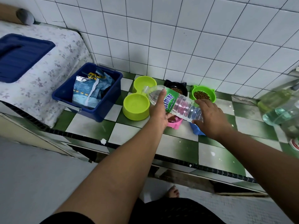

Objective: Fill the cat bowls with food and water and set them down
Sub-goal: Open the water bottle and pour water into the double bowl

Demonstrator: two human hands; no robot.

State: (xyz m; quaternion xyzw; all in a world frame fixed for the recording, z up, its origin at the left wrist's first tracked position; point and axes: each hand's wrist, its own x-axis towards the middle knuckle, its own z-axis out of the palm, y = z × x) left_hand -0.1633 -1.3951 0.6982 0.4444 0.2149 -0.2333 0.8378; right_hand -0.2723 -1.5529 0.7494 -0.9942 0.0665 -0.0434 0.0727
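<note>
Clear water bottle [186, 108] tilted, neck over lime dbl bowl [134, 115]; kibble [201, 95] in black bowl [169, 82] & green bowl [204, 87]

- water bottle [178, 102]: clear ribbed plastic, glossy label
- double bowl [137, 101]: smooth lime plastic
- bin [87, 92]: glossy blue plastic
- food bag [90, 91]: crinkled foil
- counter [129, 133]: glazed tile

The box [64, 96] sits at the left of the counter [90, 126], with a bag [90, 92] in it. A lid [21, 57] lies further left. Right of the box is the double bowl [137, 109]. The bottle [178, 102] tilts above, its mouth over the double bowl. Behind it, by the wall [178, 38], stand the middle bowl [178, 90] and the right bowl [203, 94]. A small bowl [175, 122] sits under the bottle. Jugs [278, 110] stand far right.
</note>
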